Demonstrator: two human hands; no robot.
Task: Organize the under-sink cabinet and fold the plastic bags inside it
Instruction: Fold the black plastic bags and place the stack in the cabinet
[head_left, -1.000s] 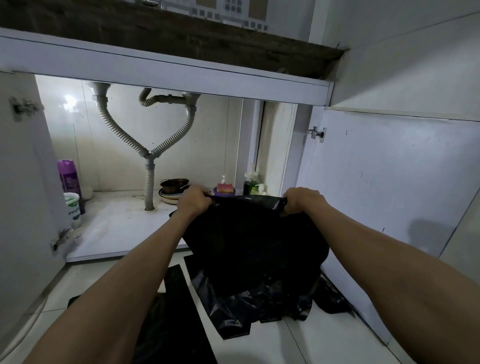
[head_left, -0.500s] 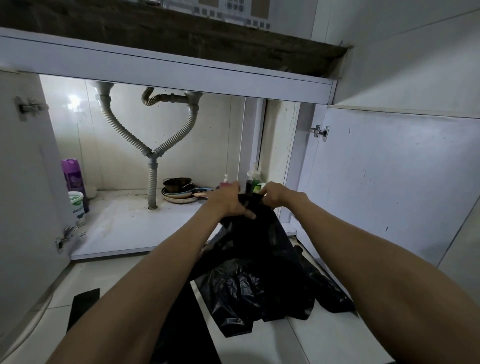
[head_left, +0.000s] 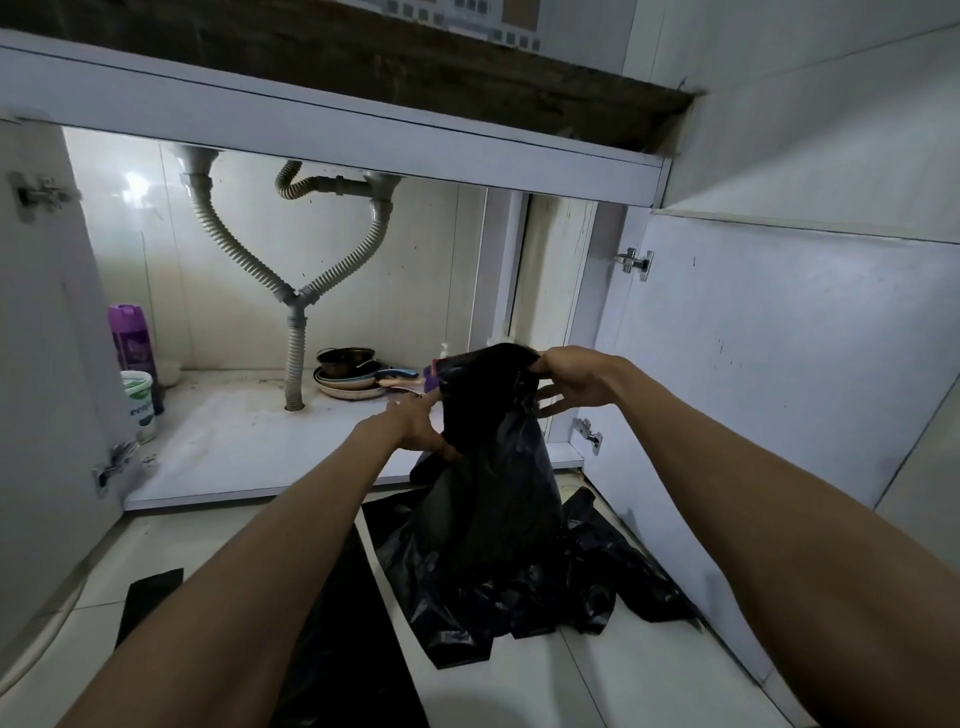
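A black plastic bag (head_left: 493, 499) hangs in front of the open under-sink cabinet (head_left: 249, 447), its lower part crumpled on the floor tiles. My right hand (head_left: 569, 376) pinches the bag's top edge, thumb over the plastic. My left hand (head_left: 413, 428) is lower, holding the bag's left side between thumb and fingers. More black plastic (head_left: 343, 623) lies flat on the floor under my left forearm, and another piece (head_left: 639, 582) spreads beside the right door.
Inside the cabinet are grey drain hoses (head_left: 296, 312), stacked pans (head_left: 348, 374), a purple spray can (head_left: 130, 338), a white tub (head_left: 139, 405) and bottles behind the bag. Both doors stand open: the left door (head_left: 47, 364), the right door (head_left: 769, 374).
My hands had spread the bag's top wide, then came together. Now my left hand has slid down the bag's side while my right keeps the gathered top.
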